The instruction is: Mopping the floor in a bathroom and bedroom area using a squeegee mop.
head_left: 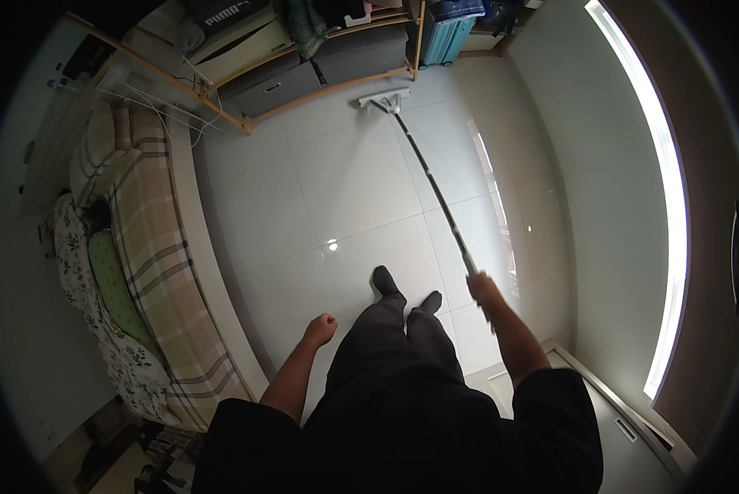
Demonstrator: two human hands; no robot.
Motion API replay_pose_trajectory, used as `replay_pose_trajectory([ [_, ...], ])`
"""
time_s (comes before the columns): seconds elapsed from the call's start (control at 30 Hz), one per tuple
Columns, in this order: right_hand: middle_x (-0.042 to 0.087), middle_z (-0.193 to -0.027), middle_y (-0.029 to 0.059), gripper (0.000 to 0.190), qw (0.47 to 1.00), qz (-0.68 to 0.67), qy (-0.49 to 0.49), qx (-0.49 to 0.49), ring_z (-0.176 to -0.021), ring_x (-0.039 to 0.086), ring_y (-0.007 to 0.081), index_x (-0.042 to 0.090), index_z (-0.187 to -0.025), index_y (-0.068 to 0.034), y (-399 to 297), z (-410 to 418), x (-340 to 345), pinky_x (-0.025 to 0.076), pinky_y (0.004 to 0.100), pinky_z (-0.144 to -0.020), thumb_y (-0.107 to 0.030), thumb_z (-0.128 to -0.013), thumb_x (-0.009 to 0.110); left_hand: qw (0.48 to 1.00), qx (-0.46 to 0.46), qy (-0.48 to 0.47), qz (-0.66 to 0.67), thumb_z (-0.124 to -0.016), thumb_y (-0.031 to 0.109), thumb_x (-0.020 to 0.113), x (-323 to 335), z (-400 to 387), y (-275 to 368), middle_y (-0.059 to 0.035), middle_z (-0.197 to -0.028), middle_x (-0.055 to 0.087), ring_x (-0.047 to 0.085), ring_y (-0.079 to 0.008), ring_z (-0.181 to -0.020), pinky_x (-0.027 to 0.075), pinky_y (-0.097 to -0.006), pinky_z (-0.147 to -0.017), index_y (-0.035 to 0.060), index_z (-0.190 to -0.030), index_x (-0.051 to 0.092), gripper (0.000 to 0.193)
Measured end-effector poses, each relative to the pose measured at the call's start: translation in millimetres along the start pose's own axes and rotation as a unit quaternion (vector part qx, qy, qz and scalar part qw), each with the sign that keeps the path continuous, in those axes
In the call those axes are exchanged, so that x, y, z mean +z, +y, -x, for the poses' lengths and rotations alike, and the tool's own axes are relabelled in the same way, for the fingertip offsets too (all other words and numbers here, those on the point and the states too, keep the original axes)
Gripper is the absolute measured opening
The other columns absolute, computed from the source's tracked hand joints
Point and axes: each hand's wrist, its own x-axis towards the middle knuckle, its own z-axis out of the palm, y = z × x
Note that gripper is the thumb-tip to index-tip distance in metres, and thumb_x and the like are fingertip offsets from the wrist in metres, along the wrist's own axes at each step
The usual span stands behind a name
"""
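My right hand (pixel 482 288) is closed around the upper part of a long dark pole, the handle of a flat floor tool (pixel 431 179) that looks like a mop or squeegee. Its wide, pale head (pixel 384 97) rests on the glossy tiled floor (pixel 357 179), close to the foot of a wooden rack. The pole slants from the hand away toward that rack. To the left of my legs, my left hand (pixel 323 328) hangs with its fingers curled in and nothing seen in it. My feet, in dark socks, stand on the tiles between the two hands.
A bed with a plaid cover (pixel 153 247) runs along the left side. Ahead stands the wooden rack (pixel 332 86) holding grey fabric boxes (pixel 361 55), with a turquoise suitcase (pixel 447 40) beside it. A wall (pixel 610 216) borders the right. White wires (pixel 159 111) hang near the bed's far corner.
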Motion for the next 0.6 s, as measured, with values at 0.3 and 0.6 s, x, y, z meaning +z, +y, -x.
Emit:
replay_pose_trajectory([
  [0.3, 0.062, -0.066, 0.0178, 0.053, 0.998, 0.029, 0.058, -0.025, -0.053, 0.063, 0.0287, 0.052, -0.094, 0.004, 40, -9, -6, 0.051, 0.0420, -0.047, -0.049, -0.089, 0.052, 0.999, -0.001, 0.022, 0.032, -0.084, 0.030, 0.057, -4, 6, -14, -0.0156, -0.099, 0.066, 0.063, -0.0298, -0.094, 0.050, -0.0389, -0.083, 0.0030, -0.102, 0.062, 0.033],
  [0.6, 0.062, -0.096, 0.0293, 0.059, 0.958, 0.136, -0.047, 0.247, -0.093, 0.062, 0.0433, 0.052, -0.105, 0.002, 326, 312, 112, 0.049, 0.0518, -0.079, -0.054, -0.087, 0.050, 0.999, 0.034, 0.020, 0.023, -0.084, 0.030, 0.056, -5, -7, 27, -0.0152, -0.097, 0.067, 0.064, -0.0295, -0.093, 0.050, -0.0385, -0.082, 0.0033, -0.099, 0.063, 0.031],
])
